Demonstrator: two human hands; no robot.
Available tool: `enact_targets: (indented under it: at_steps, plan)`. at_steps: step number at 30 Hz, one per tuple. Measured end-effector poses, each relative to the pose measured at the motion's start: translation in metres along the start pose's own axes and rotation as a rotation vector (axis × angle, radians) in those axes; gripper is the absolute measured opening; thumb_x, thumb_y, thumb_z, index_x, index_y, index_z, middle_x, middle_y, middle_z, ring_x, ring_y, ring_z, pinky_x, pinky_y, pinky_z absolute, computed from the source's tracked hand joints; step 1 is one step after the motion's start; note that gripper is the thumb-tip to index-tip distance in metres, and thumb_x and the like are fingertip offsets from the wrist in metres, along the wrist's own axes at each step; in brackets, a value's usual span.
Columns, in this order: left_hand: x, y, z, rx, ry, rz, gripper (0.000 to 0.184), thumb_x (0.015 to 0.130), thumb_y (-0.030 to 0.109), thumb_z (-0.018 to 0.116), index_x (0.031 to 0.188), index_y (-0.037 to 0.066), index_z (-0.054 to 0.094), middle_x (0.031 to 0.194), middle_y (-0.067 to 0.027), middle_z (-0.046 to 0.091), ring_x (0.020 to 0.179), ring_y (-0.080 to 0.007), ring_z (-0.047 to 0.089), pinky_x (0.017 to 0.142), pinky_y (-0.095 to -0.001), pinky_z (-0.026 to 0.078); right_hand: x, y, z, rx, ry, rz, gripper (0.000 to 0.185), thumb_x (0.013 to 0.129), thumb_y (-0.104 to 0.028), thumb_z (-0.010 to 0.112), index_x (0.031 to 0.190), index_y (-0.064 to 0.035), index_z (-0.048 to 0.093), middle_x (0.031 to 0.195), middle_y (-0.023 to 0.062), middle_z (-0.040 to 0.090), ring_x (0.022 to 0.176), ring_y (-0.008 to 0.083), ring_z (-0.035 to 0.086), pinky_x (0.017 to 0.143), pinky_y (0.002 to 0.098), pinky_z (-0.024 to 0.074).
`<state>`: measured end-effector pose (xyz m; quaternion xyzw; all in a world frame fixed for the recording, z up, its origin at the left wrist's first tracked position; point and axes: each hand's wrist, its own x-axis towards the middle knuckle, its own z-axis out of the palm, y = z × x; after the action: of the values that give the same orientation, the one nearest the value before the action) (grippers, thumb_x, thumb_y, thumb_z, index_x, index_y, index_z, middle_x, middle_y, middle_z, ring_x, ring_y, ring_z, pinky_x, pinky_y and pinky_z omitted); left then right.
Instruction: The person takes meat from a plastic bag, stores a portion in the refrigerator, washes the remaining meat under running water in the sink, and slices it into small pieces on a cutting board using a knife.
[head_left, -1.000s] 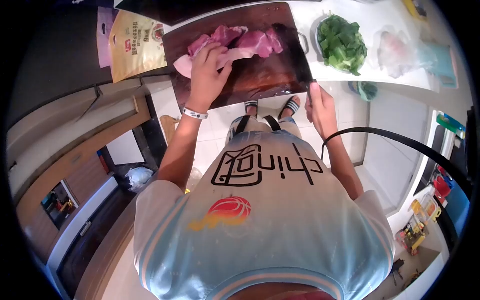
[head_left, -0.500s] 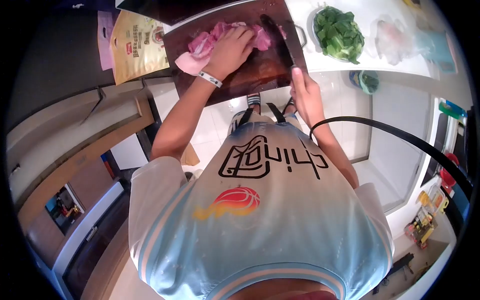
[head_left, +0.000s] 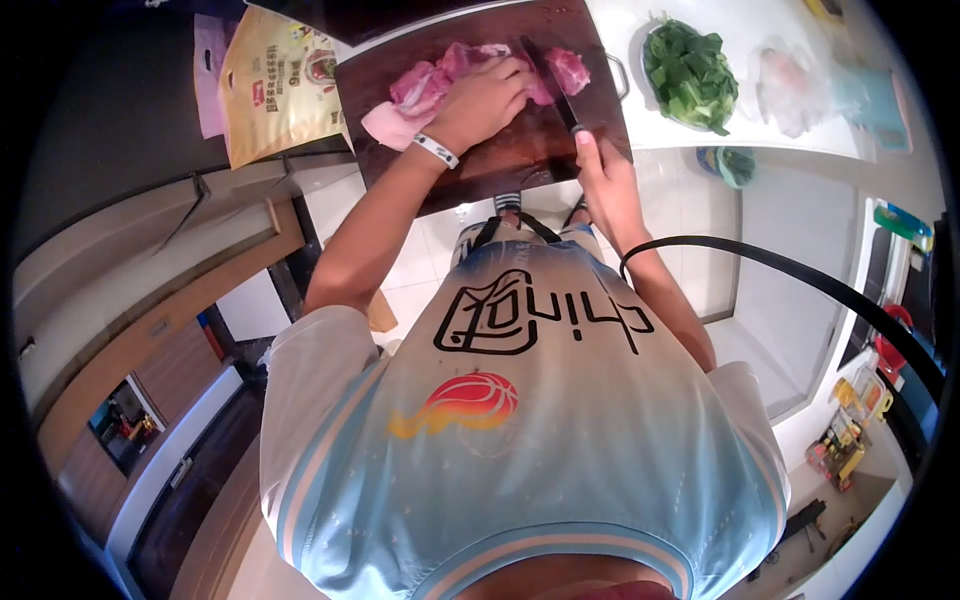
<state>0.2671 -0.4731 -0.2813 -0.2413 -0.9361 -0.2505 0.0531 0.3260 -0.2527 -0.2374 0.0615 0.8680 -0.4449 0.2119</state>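
Raw pink meat [head_left: 425,92] lies across a dark brown cutting board [head_left: 400,165], with a pale strip of fat or skin at its left end. My left hand [head_left: 487,100] presses down on the meat, fingers bent over it, a white band round the wrist. In my right hand [head_left: 607,178] is the handle of a kitchen knife [head_left: 553,85]. Its dark blade points away from me, just right of my left fingers. A piece of meat [head_left: 569,72] shows on the blade's right side. Whether the blade cuts through the meat I cannot tell.
Right of the board, chopped leafy greens [head_left: 690,75] fill a plate beside a clear plastic bag [head_left: 790,90]. A yellow food packet [head_left: 285,95] lies to the left. Below the counter stands a small bin [head_left: 738,167]. A black cable [head_left: 790,262] arcs across the right.
The knife has shifted slightly left, nearer my left fingers, and a meat piece now shows clearly on its right. My left hand keeps its hold on the meat.
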Motion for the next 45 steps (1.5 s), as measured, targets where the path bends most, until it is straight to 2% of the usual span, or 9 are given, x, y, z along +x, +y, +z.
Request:
enact_targets:
  at_steps: [9, 15, 20, 25, 29, 33, 37, 41, 45]
  plan:
    - [0.004, -0.002, 0.004, 0.029, -0.022, -0.016, 0.022, 0.091, 0.019, 0.058, 0.107, 0.005, 0.064, 0.113, -0.0100, 0.061, 0.103, -0.0308, 0.059, 0.088, -0.0395, 0.049, 0.037, -0.035, 0.010, -0.088, 0.003, -0.174, 0.060, 0.100, -0.050, 0.038, 0.102, 0.0058, 0.060, 0.088, 0.0341, 0.062, 0.095, 0.0534, 0.056, 0.079, 0.0522, 0.0449]
    - [0.003, -0.006, 0.012, 0.072, 0.081, 0.131, 0.021, 0.087, 0.017, 0.054, 0.104, 0.008, 0.064, 0.108, -0.0080, 0.060, 0.106, -0.0269, 0.057, 0.089, -0.0383, 0.048, -0.001, -0.003, -0.002, 0.000, 0.015, -0.069, 0.061, 0.100, -0.048, 0.038, 0.096, 0.0083, 0.062, 0.085, 0.0366, 0.059, 0.093, 0.0546, 0.055, 0.079, 0.0524, 0.0449]
    - [-0.007, -0.003, 0.006, 0.087, -0.050, 0.018, 0.022, 0.088, 0.015, 0.055, 0.107, 0.006, 0.061, 0.106, -0.0094, 0.059, 0.100, -0.0307, 0.058, 0.085, -0.0395, 0.049, 0.039, -0.039, 0.004, -0.036, -0.092, -0.095, 0.061, 0.102, -0.046, 0.037, 0.098, 0.0097, 0.061, 0.095, 0.0370, 0.059, 0.098, 0.0537, 0.053, 0.083, 0.0522, 0.0437]
    - [-0.006, 0.004, 0.009, 0.086, 0.082, 0.104, 0.023, 0.088, 0.014, 0.053, 0.108, 0.006, 0.061, 0.111, -0.0103, 0.059, 0.104, -0.0300, 0.058, 0.087, -0.0392, 0.049, 0.002, -0.007, -0.007, 0.041, -0.040, -0.107, 0.060, 0.102, -0.046, 0.038, 0.101, 0.0096, 0.061, 0.091, 0.0361, 0.060, 0.095, 0.0530, 0.056, 0.083, 0.0491, 0.0443]
    - [-0.008, 0.002, 0.006, 0.045, 0.046, -0.023, 0.025, 0.085, 0.012, 0.057, 0.110, 0.005, 0.059, 0.113, -0.0106, 0.059, 0.103, -0.0307, 0.058, 0.089, -0.0388, 0.048, 0.045, -0.020, 0.011, 0.016, -0.087, -0.022, 0.065, 0.101, -0.050, 0.036, 0.101, 0.0106, 0.061, 0.088, 0.0359, 0.060, 0.095, 0.0523, 0.056, 0.084, 0.0491, 0.0435]
    - [-0.008, 0.010, 0.007, 0.064, 0.089, 0.142, 0.024, 0.085, 0.012, 0.057, 0.108, 0.006, 0.057, 0.107, -0.0111, 0.058, 0.101, -0.0313, 0.059, 0.085, -0.0401, 0.049, 0.005, 0.008, -0.003, 0.038, -0.060, -0.067, 0.069, 0.101, -0.052, 0.033, 0.099, 0.0109, 0.060, 0.090, 0.0362, 0.060, 0.097, 0.0537, 0.054, 0.085, 0.0503, 0.0433]
    - [-0.007, 0.002, 0.004, 0.072, 0.097, 0.048, 0.023, 0.083, 0.010, 0.059, 0.106, 0.006, 0.057, 0.103, -0.0104, 0.057, 0.098, -0.0311, 0.059, 0.084, -0.0396, 0.049, 0.037, -0.024, 0.019, -0.122, 0.004, -0.162, 0.064, 0.101, -0.049, 0.036, 0.096, 0.0101, 0.061, 0.093, 0.0367, 0.060, 0.097, 0.0545, 0.053, 0.084, 0.0507, 0.0439]
    - [-0.014, 0.009, 0.009, 0.063, 0.145, 0.078, 0.020, 0.084, 0.010, 0.058, 0.103, 0.005, 0.056, 0.102, -0.0111, 0.057, 0.097, -0.0314, 0.059, 0.083, -0.0401, 0.049, 0.000, 0.018, 0.010, 0.021, -0.031, -0.110, 0.065, 0.101, -0.049, 0.034, 0.096, 0.0092, 0.062, 0.093, 0.0364, 0.060, 0.099, 0.0536, 0.053, 0.085, 0.0496, 0.0444]
    - [-0.015, 0.009, 0.013, 0.100, 0.034, -0.057, 0.029, 0.085, 0.011, 0.058, 0.113, 0.005, 0.054, 0.106, -0.0123, 0.059, 0.098, -0.0322, 0.060, 0.081, -0.0415, 0.051, 0.054, -0.013, 0.017, -0.118, 0.022, -0.130, 0.067, 0.101, -0.052, 0.033, 0.092, 0.0071, 0.063, 0.093, 0.0349, 0.061, 0.099, 0.0514, 0.057, 0.085, 0.0475, 0.0453]
